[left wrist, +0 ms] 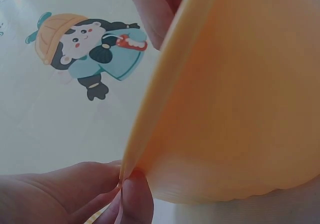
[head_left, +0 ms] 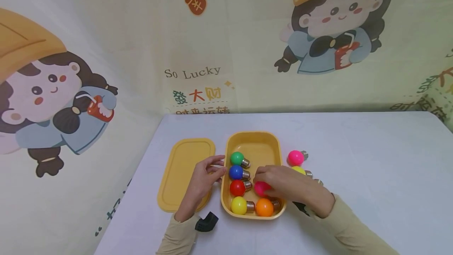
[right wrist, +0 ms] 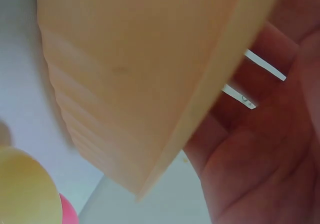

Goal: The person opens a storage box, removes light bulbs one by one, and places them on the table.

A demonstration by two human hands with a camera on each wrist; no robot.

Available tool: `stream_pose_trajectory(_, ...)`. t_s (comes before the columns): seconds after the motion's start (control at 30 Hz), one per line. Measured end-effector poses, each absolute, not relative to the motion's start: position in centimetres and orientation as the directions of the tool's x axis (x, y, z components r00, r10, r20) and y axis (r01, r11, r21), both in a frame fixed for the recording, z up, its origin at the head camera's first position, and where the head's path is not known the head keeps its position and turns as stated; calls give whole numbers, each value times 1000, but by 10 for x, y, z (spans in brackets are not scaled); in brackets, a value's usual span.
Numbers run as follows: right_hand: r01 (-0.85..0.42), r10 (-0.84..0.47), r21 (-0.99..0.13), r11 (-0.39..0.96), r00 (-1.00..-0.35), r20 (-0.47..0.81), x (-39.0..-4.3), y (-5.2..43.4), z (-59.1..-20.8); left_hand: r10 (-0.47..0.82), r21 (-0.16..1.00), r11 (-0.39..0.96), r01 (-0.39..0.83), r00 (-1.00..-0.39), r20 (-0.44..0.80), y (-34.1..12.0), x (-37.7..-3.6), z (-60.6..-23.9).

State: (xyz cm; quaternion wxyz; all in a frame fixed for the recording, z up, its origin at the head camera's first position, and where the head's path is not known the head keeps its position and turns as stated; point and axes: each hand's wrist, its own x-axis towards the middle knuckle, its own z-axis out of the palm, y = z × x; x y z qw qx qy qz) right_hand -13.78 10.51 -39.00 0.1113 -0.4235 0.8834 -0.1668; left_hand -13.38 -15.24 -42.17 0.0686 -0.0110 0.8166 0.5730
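Note:
A yellow plastic box (head_left: 260, 140) sits on the table. Down its left side lie green (head_left: 237, 158), blue (head_left: 236, 172), red (head_left: 237, 188) and yellow (head_left: 238, 205) light bulbs, with an orange bulb (head_left: 264, 207) at the near right. My right hand (head_left: 283, 182) reaches over the right wall and grips a pink bulb (head_left: 261, 188) just above the orange one; its fingers partly cover it. At the left wall, my left hand (head_left: 205, 178) pinches the box rim (left wrist: 131, 166) between thumb and fingers. The right wrist view shows my right palm (right wrist: 260, 169) beyond the box wall.
A flat yellow lid (head_left: 187, 156) lies left of the box, partly behind my left hand. To the right, another pink bulb (head_left: 295, 157) and a yellow bulb (head_left: 299, 169) lie on the table. Beside them a metal bulb base (head_left: 318, 182) shows past my right forearm.

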Motion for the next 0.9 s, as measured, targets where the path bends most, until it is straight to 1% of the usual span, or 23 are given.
stream_pose_trajectory(0.4,-696,-803,-443,565,-588,-100,-139,104,-388,73,935,342,-89,-990,-121,-152,-132,-418)
stream_pose_trajectory(0.6,-719,-817,-447,533,-574,-51,-139,106,-383,70,935,343,-92,-990,-124,-152,-133,-419)
stream_pose_trajectory(0.8,-700,-808,-476,533,-587,-42,-138,111,-371,73,933,349,-90,-990,-123,-152,-133,-418)
stream_pose_trajectory(0.9,-700,-801,-466,541,-598,-31,-138,115,-364,72,931,355,-89,-990,-122,-153,-132,-418)
